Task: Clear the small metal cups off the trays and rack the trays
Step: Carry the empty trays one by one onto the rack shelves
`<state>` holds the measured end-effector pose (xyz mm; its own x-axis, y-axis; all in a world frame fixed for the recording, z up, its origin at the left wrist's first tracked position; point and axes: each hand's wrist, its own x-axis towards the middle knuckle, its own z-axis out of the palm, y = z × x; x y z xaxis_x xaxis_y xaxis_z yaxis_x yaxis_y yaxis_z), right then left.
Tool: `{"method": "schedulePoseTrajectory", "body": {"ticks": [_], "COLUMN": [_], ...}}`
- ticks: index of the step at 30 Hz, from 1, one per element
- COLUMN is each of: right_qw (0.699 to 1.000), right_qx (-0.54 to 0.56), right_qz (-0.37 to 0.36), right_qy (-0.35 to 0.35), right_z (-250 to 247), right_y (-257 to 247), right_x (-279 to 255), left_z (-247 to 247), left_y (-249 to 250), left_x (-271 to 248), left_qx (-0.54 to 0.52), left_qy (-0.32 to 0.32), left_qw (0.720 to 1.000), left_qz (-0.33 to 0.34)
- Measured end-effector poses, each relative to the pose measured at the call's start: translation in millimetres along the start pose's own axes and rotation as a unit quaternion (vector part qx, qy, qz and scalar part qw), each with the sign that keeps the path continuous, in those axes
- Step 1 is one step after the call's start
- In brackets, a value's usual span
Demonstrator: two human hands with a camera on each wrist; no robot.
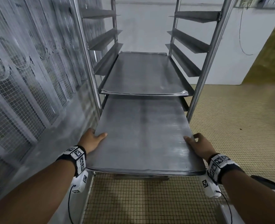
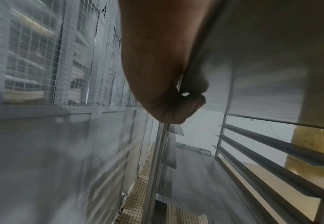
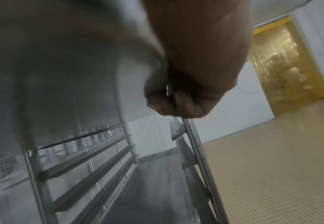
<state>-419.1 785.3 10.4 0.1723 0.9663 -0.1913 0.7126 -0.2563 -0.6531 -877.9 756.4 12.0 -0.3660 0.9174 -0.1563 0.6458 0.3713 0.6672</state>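
Observation:
A bare flat metal tray [image 1: 141, 135] sticks out of the tall steel rack [image 1: 204, 65], its far end between the rack's side rails. My left hand [image 1: 93, 139] grips the tray's left edge, thumb on top and fingers curled underneath [image 2: 178, 109]. My right hand [image 1: 196, 144] grips the right edge the same way, fingers wrapped under the rim [image 3: 176, 104]. A second empty tray [image 1: 143, 75] sits racked one level above. No metal cups are in view.
Angled rails [image 1: 188, 41] line both rack sides, free above the racked tray. A wire-mesh panel wall [image 1: 28, 78] runs close on the left. Tan tiled floor [image 1: 238, 118] spreads to the right, with a yellow strip curtain [image 3: 283, 60] beyond.

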Motion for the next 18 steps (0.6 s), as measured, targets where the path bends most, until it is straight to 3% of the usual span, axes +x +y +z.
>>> {"method": "schedulePoseTrajectory", "body": {"ticks": [5, 10, 14, 18], "right_qw": [0.992, 0.967, 0.944, 0.925], "right_qx": [-0.125, -0.206, -0.24, -0.272], "right_qz": [-0.022, -0.142, -0.226, -0.261], "right_qy": [0.015, 0.04, -0.023, -0.048], "right_z": [-11.5, -2.9, 26.4, 52.1], "right_y": [-7.6, -41.2, -56.1, -58.8], "right_x": [-9.6, -41.3, -72.3, -96.7], "left_z": [-5.0, 1.9, 14.9, 24.9], "left_y": [-1.5, 25.7, 40.7, 40.9], "left_x": [-8.5, -32.5, -57.9, -81.5], "left_qx": [0.05, 0.2, 0.287, 0.285], "left_qy": [-0.031, -0.071, -0.112, -0.114], "left_qw": [0.998, 0.975, 0.946, 0.939], "left_qz": [0.029, 0.069, 0.097, 0.153]}}
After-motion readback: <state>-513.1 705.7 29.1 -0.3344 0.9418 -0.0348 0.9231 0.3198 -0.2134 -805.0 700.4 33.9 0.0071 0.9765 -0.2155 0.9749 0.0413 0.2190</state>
